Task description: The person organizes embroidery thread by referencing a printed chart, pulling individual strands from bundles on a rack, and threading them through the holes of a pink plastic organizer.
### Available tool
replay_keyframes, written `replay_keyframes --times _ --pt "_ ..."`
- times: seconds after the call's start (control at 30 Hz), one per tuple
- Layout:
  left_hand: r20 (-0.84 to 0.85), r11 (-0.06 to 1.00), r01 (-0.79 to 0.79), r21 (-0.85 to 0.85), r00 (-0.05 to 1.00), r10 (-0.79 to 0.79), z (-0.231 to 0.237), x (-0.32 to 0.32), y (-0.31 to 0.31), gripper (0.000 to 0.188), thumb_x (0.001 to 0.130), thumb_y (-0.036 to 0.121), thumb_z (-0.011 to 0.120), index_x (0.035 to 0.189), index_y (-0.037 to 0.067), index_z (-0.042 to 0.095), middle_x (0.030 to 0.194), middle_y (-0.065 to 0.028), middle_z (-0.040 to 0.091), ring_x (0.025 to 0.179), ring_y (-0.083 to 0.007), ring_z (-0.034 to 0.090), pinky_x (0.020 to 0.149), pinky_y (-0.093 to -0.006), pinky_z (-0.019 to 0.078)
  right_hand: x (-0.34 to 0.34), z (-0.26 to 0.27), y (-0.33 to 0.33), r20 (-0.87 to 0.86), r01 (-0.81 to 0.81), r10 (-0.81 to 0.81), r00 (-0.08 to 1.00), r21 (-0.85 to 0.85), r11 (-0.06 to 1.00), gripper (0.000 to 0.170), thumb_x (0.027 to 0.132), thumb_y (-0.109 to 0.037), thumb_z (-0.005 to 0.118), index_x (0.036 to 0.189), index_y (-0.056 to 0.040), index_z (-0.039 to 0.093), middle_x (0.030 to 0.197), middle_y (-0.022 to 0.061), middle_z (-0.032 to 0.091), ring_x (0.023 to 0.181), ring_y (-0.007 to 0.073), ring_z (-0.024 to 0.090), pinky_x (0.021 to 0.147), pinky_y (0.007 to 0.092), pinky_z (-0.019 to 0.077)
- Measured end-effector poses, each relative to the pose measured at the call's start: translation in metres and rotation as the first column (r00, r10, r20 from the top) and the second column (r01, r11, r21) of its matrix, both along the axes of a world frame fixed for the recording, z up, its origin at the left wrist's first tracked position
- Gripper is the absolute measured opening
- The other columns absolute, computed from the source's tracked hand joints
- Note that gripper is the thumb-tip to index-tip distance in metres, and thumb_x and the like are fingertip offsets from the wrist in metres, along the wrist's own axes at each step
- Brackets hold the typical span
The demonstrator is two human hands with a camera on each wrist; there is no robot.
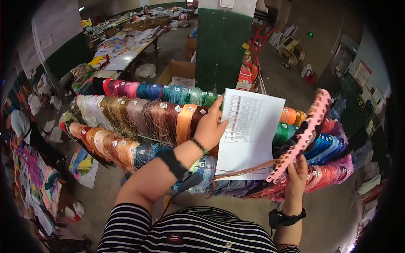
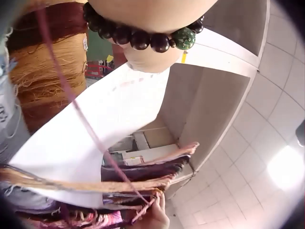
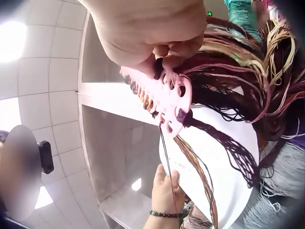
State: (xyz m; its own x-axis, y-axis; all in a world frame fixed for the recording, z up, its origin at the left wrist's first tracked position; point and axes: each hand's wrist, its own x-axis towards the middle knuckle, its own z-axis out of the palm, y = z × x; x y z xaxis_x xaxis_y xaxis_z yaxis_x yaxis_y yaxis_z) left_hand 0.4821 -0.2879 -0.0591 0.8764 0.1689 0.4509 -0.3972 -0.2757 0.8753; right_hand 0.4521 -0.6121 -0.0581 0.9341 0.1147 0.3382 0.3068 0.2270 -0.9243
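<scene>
My left hand (image 1: 211, 128) pinches the left edge of a white sheet of paper (image 1: 247, 158) printed with a table of rows. On the right, my right hand (image 1: 298, 173) grips the lower part of a long pink thread organizer (image 1: 304, 137) with holes along its edges. Hanks of brown, dark purple and tan embroidery thread (image 3: 224, 140) are looped through its holes in the right wrist view. A tan and brown hank (image 1: 249, 168) stretches leftward from the organizer across the lower part of the sheet. One thin mauve thread (image 2: 78, 105) crosses in front of the sheet in the left wrist view.
Directly before me stands a rack of colored thread hanks (image 1: 139, 116) in several rows, many with small white labels. Behind it are a green and white pillar (image 1: 223, 55), a cardboard box (image 1: 175, 72) and a long cluttered table (image 1: 122, 59). Another person (image 1: 25, 130) is at the left.
</scene>
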Motion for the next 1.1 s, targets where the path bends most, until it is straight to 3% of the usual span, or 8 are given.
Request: replay_keyframes --times 0.13,0.27,0.33,0.43,0.6,0.7,0.93,1.1 --pt "-0.163 0.997 -0.003 0.082 0.986 0.016 -0.034 0.041 0.001 0.072 0.083 0.000 0.059 0.146 0.005 0.023 0.100 -0.0153 0.066 0.092 -0.0275 0.066 0.080 -0.0341 0.0509 0.034 -0.049 0.014 -0.183 0.020 -0.049 0.982 -0.158 0.987 0.047 0.089 0.000 0.056 0.134 0.0045 0.041 0.117 0.0114 0.061 0.101 0.0152 0.061 0.084 0.0260 0.0488" --pt "-0.226 1.000 -0.001 0.020 0.974 0.006 -0.053 0.040 0.012 0.066 0.083 0.004 0.060 0.142 0.004 0.031 0.105 -0.0158 0.066 0.093 -0.0276 0.066 0.081 -0.0338 0.0512 0.062 -0.103 0.029 -0.143 0.043 -0.102 0.984 -0.369 0.928 0.041 0.085 -0.001 0.062 0.125 0.0005 0.055 0.086 0.0029 0.065 0.071 0.0062 0.058 0.065 0.0211 0.0458" --pt "-0.202 0.980 -0.114 0.165 0.968 0.147 -0.050 0.025 0.030 0.049 0.084 0.011 0.060 0.131 0.004 0.048 0.107 -0.0178 0.065 0.092 -0.0258 0.066 0.079 -0.0335 0.0520 0.048 -0.075 0.038 -0.111 0.110 -0.263 0.958 -0.707 0.699 0.039 0.082 -0.008 0.067 0.119 -0.0003 0.059 0.085 0.0081 0.066 0.071 0.0109 0.060 0.065 0.0248 0.0473" --pt "-0.062 0.931 -0.253 0.264 0.958 0.279 -0.045 0.006 0.081 0.034 0.082 0.011 0.061 0.116 0.005 0.061 0.104 -0.0145 0.066 0.087 -0.0254 0.066 0.075 -0.0328 0.0526 0.044 -0.070 0.035 0.278 0.381 -0.268 0.922 -0.771 0.510 0.033 0.080 -0.014 0.070 0.110 -0.0005 0.063 0.084 0.0130 0.065 0.072 0.0182 0.063 0.065 0.0292 0.0488" --pt "0.252 0.648 -0.464 0.604 0.883 0.397 -0.023 -0.012 0.138 0.015 0.073 0.011 0.070 0.087 0.005 0.070 0.101 -0.0111 0.065 0.095 -0.0298 0.059 0.083 -0.0387 0.0465 0.027 0.005 0.060 0.195 0.313 -0.248 0.949 -0.689 0.654 0.022 0.083 -0.015 0.068 0.099 0.0007 0.064 0.085 0.0127 0.066 0.074 0.0207 0.065 0.067 0.0299 0.0508" --pt "0.170 0.717 -0.342 0.607 0.938 0.303 -0.030 0.000 0.133 0.010 0.070 0.014 0.073 0.076 0.007 0.071 0.098 -0.0076 0.064 0.096 -0.0291 0.056 0.085 -0.0407 0.0426 0.024 0.031 0.112 0.088 0.056 0.003 0.996 -0.666 0.744 0.021 0.085 -0.016 0.067 0.098 -0.0004 0.065 0.085 0.0119 0.067 0.071 0.0197 0.064 0.066 0.0301 0.0512" --pt "0.322 0.538 -0.477 0.695 0.876 0.359 -0.040 0.002 0.111 0.006 0.067 0.014 0.073 0.071 0.012 0.071 0.097 -0.0006 0.063 0.094 -0.0240 0.054 0.082 -0.0409 0.0386 0.043 0.014 0.221 -0.017 -0.172 0.234 0.972 -0.730 0.661 0.017 0.087 -0.017 0.066 0.094 -0.0013 0.066 0.076 0.0052 0.065 0.067 0.0103 0.057 0.064 0.0257 0.0478" --pt "0.271 0.711 -0.427 0.559 0.904 0.330 -0.048 0.005 0.114 0.004 0.071 0.007 0.067 0.071 0.006 0.063 0.093 -0.0042 0.063 0.087 -0.0260 0.057 0.077 -0.0398 0.0433 0.052 -0.007 0.258 -0.043 -0.167 0.192 0.980 -0.700 0.694 0.017 0.083 -0.021 0.065 0.089 -0.0052 0.067 0.073 0.0117 0.066 0.065 0.0262 0.063 0.061 0.0352 0.0486"
